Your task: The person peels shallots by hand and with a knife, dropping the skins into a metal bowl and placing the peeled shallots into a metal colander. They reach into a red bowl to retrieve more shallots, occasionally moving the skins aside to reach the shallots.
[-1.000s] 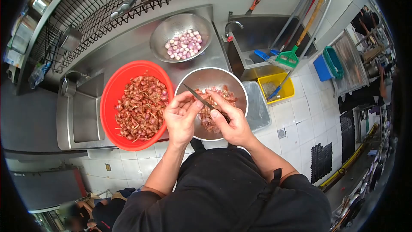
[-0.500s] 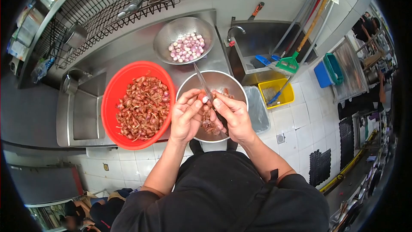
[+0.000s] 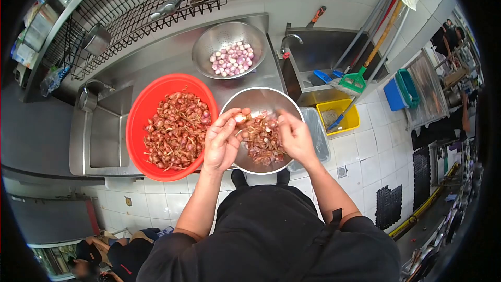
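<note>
My left hand (image 3: 220,145) is closed in a pinch on a partly peeled shallot (image 3: 240,118) over the left side of a steel bowl (image 3: 251,93). Brown-red skins and trimmings (image 3: 265,143) lie inside that bowl. My right hand (image 3: 296,139) is curled above the bowl's right side, its fingertips smeared by motion. The knife seen in it earlier cannot be made out clearly now. Left of the bowl, a red basin (image 3: 136,131) holds many unpeeled shallots (image 3: 175,130). Behind, a steel colander (image 3: 202,55) holds peeled pink-white shallots (image 3: 233,59).
A steel counter (image 3: 156,68) carries the containers, with a sink (image 3: 108,136) at left and another sink (image 3: 329,47) at right. A wire rack (image 3: 135,15) hangs above. A yellow bin (image 3: 350,120) and long-handled brooms (image 3: 383,42) stand right. Other people (image 3: 130,256) are lower left.
My hands have moved apart; the right went right, away from the shallot. The knife blade, clear between the hands before, no longer shows distinctly. The left hand still holds the shallot.
</note>
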